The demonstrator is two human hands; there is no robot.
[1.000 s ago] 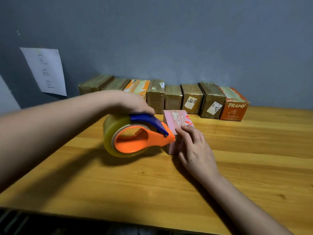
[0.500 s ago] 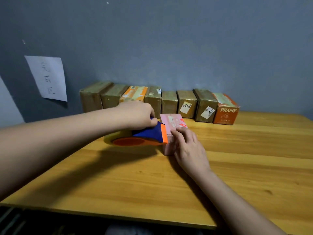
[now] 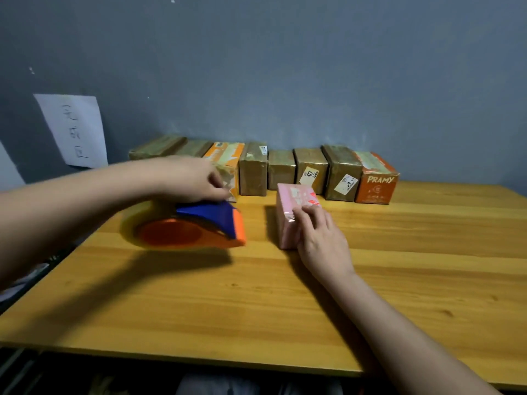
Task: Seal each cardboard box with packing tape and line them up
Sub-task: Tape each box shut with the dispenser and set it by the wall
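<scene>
Head view: left hand [image 3: 194, 179] gripping the blue handle of the tape dispenser [image 3: 185, 226] low over the counter [image 3: 256, 303], right hand [image 3: 319, 238] curled on the near top edge of the pink box [image 3: 291, 218], just in front of the far row of boxes [image 3: 285, 172]. Likely light, stiff, tape-slick; best held by opposite sides. Dispenser now pulled left, well apart from box, no longer touching.
</scene>
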